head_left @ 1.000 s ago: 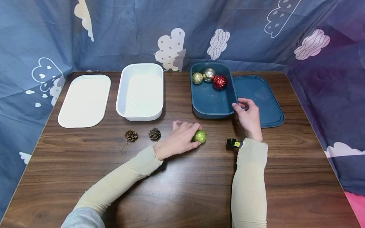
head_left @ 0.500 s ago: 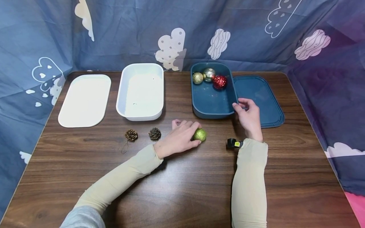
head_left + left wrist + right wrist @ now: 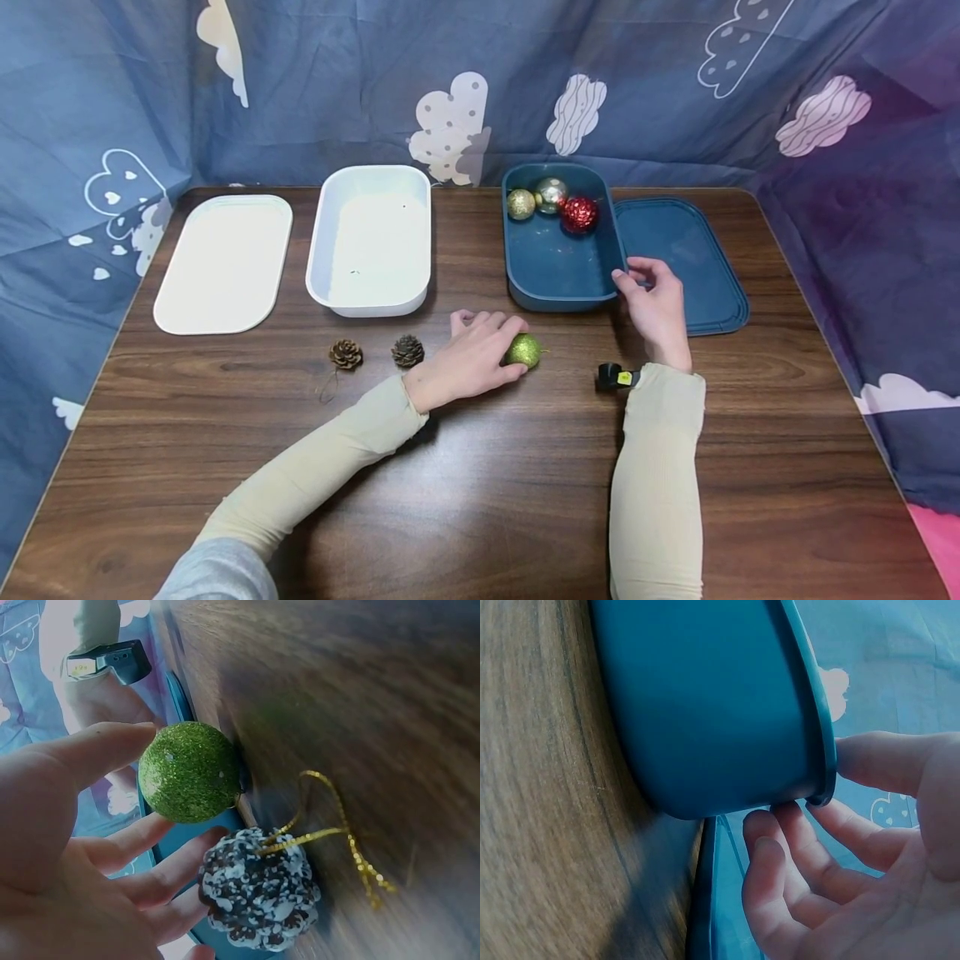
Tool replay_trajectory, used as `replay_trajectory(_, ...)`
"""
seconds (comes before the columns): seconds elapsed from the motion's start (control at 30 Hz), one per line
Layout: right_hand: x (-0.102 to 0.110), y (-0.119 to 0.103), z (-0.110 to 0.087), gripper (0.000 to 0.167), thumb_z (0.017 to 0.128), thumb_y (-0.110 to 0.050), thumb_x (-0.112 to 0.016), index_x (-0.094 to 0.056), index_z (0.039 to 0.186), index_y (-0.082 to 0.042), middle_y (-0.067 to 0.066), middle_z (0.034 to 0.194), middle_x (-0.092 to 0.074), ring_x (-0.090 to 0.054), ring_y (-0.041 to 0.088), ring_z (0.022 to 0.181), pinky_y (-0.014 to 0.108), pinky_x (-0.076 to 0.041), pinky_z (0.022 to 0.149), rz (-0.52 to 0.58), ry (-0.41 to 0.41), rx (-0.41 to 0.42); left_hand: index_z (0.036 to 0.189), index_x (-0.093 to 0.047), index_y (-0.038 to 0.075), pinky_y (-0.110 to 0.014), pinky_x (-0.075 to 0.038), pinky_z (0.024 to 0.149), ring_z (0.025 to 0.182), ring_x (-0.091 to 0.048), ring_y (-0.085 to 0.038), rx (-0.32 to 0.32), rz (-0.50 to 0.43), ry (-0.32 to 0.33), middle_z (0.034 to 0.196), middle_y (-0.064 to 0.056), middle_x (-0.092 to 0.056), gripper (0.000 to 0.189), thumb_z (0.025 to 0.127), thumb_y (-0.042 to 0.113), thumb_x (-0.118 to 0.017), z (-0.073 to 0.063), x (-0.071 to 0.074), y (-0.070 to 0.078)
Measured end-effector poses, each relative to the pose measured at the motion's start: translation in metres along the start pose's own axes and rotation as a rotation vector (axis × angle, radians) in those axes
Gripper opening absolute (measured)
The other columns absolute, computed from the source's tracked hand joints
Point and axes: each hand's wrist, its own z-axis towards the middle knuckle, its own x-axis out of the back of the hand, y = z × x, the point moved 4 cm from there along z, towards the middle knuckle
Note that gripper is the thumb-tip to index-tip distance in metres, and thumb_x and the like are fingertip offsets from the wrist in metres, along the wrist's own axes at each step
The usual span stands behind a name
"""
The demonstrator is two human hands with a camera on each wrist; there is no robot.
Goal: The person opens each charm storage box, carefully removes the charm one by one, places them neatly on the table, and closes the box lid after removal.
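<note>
A green glitter bauble (image 3: 523,351) is pinched between the thumb and index finger of my left hand (image 3: 471,357), low over the table. In the left wrist view, a dark, white-frosted pine cone (image 3: 259,889) with a gold cord lies beside the other fingers; the hand hides it in the head view. My right hand (image 3: 654,304) holds the near right rim of the blue box (image 3: 558,287), thumb on top and fingers outside below. Inside that box are a gold bauble (image 3: 521,204), a silvery bauble (image 3: 551,195) and a red bauble (image 3: 579,215).
Left of the hands lie two brown pine cones (image 3: 346,355). Behind them stands a white box (image 3: 367,308), with a white lid (image 3: 223,267) at its left. A blue lid (image 3: 678,258) lies right of the blue box. A patterned curtain (image 3: 337,83) hangs behind the table.
The green bauble and my left hand have shifted very slightly toward the back of the table. My right hand stays in place on the blue box's rim.
</note>
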Motion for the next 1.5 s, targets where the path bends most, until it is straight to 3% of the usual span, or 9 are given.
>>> replay_trajectory(0.3, 0.001, 0.001, 0.0, 0.051, 0.096, -0.04, -0.056, -0.047, 0.138, -0.013, -0.003, 0.11, -0.049, -0.052, 0.026, 0.095, 0.025, -0.051, 0.073, -0.005, -0.003, -0.006, 0.126, -0.054, 0.015, -0.055, -0.025, 0.101, 0.114, -0.053, -0.025, 0.006, -0.025, -0.009, 0.122, -0.006, -0.06, 0.048, 0.088, 0.04, -0.067, -0.001, 0.003, -0.002)
replay_trajectory(0.53, 0.001, 0.002, 0.001, 0.051, 0.095, -0.04, -0.056, -0.047, 0.138, -0.013, -0.003, 0.109, -0.049, -0.053, 0.024, 0.091, 0.025, -0.05, 0.07, 0.0, -0.004, -0.009, 0.119, -0.06, 0.013, -0.053, -0.027, 0.098, 0.109, -0.053, -0.023, -0.018, -0.042, 0.051, 0.114, -0.004, -0.061, 0.039, 0.091, 0.039, -0.064, -0.004, 0.015, -0.004)
replay_trajectory(0.77, 0.0, 0.002, 0.0, 0.05, 0.096, -0.039, -0.056, -0.047, 0.138, -0.013, -0.002, 0.11, -0.05, -0.053, 0.024, 0.091, 0.025, -0.051, 0.071, 0.001, -0.007, 0.0, 0.112, -0.066, 0.012, -0.044, -0.039, 0.095, 0.106, -0.056, -0.02, -0.063, -0.042, 0.111, 0.111, -0.003, -0.063, 0.029, 0.095, 0.033, -0.059, -0.008, 0.047, -0.009)
replay_trajectory(0.97, 0.001, 0.002, 0.001, 0.05, 0.096, -0.039, -0.056, -0.047, 0.138, -0.013, -0.003, 0.109, -0.05, -0.054, 0.025, 0.09, 0.024, -0.052, 0.071, 0.003, -0.005, 0.003, 0.104, -0.069, 0.006, -0.036, -0.049, 0.087, 0.095, -0.059, -0.022, -0.134, -0.014, 0.22, 0.1, -0.006, -0.066, 0.02, 0.095, 0.02, -0.057, -0.009, 0.082, -0.017)
replay_trajectory(1.3, 0.004, 0.005, 0.002, 0.051, 0.095, -0.039, -0.057, -0.048, 0.137, -0.011, -0.005, 0.106, -0.054, -0.057, 0.024, 0.095, 0.024, -0.052, 0.077, 0.029, -0.011, -0.003, 0.097, -0.069, 0.003, -0.036, -0.049, 0.082, 0.088, -0.059, -0.024, -0.177, 0.047, 0.329, 0.096, -0.01, -0.064, 0.017, 0.094, 0.013, -0.056, -0.008, 0.121, -0.027)
replay_trajectory(1.5, 0.004, 0.006, 0.004, 0.049, 0.095, -0.036, -0.058, -0.05, 0.135, -0.008, -0.006, 0.103, -0.055, -0.059, 0.02, 0.089, 0.023, -0.053, 0.073, 0.017, 0.003, 0.028, 0.095, -0.068, 0.003, -0.037, -0.05, 0.079, 0.086, -0.059, -0.025, -0.21, 0.11, 0.351, 0.095, -0.012, -0.062, 0.015, 0.093, 0.01, -0.055, -0.001, 0.135, -0.028)
